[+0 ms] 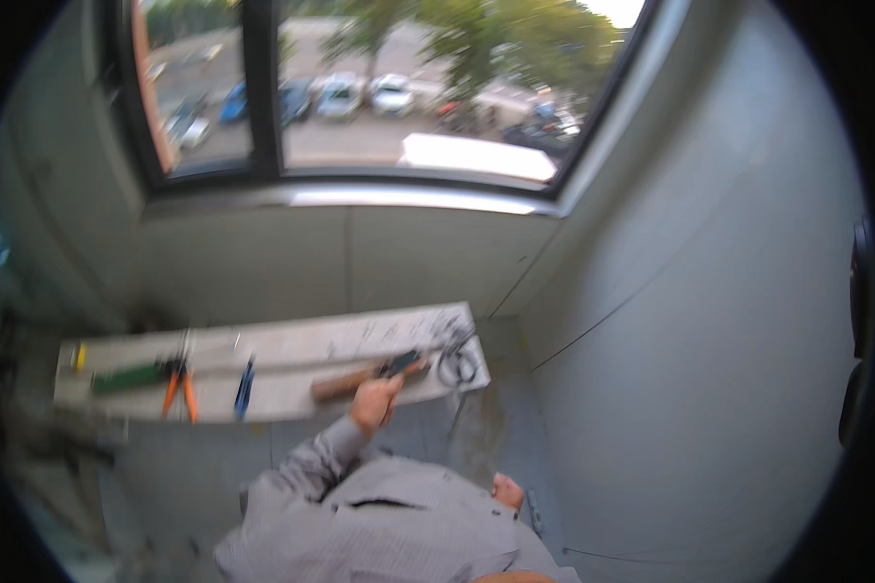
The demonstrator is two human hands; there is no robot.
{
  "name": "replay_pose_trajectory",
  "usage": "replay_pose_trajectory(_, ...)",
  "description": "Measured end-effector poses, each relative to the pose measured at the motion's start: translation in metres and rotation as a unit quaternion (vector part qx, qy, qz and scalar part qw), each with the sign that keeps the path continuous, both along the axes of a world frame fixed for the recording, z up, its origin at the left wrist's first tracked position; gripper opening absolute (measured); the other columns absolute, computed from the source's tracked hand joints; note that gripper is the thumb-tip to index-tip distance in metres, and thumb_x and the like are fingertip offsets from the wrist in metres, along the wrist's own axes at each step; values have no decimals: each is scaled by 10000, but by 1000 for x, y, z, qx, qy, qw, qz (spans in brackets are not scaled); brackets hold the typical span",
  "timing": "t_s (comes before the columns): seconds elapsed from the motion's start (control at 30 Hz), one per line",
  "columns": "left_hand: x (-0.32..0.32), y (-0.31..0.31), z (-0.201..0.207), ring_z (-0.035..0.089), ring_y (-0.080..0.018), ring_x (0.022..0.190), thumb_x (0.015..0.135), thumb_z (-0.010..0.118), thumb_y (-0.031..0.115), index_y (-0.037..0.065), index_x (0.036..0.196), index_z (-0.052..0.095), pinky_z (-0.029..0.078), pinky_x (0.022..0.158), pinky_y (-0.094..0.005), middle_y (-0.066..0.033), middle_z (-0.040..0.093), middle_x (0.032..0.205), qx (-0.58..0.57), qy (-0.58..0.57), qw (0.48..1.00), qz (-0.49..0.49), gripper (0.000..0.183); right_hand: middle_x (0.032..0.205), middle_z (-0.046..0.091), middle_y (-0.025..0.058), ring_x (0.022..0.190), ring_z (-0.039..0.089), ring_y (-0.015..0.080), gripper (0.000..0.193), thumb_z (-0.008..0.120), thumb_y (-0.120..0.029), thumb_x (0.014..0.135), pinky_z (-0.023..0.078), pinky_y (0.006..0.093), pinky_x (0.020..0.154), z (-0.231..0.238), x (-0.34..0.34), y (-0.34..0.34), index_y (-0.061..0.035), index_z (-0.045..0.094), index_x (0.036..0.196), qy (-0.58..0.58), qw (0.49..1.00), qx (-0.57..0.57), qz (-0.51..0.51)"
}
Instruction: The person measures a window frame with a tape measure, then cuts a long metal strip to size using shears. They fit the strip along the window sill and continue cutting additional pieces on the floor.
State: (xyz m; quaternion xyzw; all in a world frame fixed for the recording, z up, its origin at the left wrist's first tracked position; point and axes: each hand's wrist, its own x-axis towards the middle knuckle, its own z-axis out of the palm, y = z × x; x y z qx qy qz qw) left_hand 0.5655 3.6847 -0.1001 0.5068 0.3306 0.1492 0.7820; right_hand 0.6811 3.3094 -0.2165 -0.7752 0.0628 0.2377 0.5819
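My left hand (374, 403) reaches over the near edge of a long pale board (292, 352). Its fingers are curled closed at a dark, blunt tool (399, 364), which is too blurred to name. Right beside this hand lies a brown, cylinder-like piece (342, 386), partly under the dark tool. Low at my right side hangs my right hand (507, 492), apart from the board; its fingers are too blurred to read. Left of my left hand lie a blue slim tool (245, 388), orange-handled pliers (179, 391) and a green long-bodied tool (131, 377).
A coil of dark cable (457, 367) lies at the board's right end, and a small yellow item (80, 357) at its left end. Beyond the board stands a wall with a dark-framed window (262, 97). A pale wall (690, 321) rises on the right.
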Motion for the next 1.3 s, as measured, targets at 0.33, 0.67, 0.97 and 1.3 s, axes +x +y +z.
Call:
replay_pose_trajectory(0.33, -194, -11, 45, 590, -348, 1260, 1031, 472, 523, -32, 1263, 539, 473, 1131, -454, -248, 620, 1291, -229, -410, 808, 356, 606, 777, 638, 1, 611, 555, 85, 240, 685, -200, 954, 480, 261, 571, -59, -42, -32, 17, 676, 1055, 88, 951, -14, 295)
replay_pose_trajectory(0.67, -240, 74, 31, 560, -357, 1284, 1039, 498, 472, -70, 1253, 528, 450, 1161, -470, -263, 579, 1313, -202, -465, 771, 385, 583, 763, 601, 25, 538, 540, 97, 291, 676, -211, 960, 526, 284, 515, -3, -19, 24, 22, 638, 1129, 84, 974, -60, 202)
replay_pose_trajectory(0.97, -287, 184, -9, 720, -247, 843, 1013, 622, 344, 72, 931, 676, 603, 787, -405, -89, 728, 918, -132, -313, 851, 400, 289, 910, 717, 30, 784, 627, 73, 168, 693, -139, 966, 515, 235, 725, -130, -69, 90, 12, 714, 1037, 67, 953, -23, 296)
replay_pose_trajectory(1.3, -401, 199, 26, 713, -180, 808, 999, 641, 187, 65, 1088, 662, 599, 701, -326, -72, 725, 952, 23, -135, 823, 552, 152, 683, 625, -23, 598, 514, 67, 370, 703, -337, 964, 438, 253, 543, 8, -102, 281, 9, 702, 833, 10, 837, -154, 526)
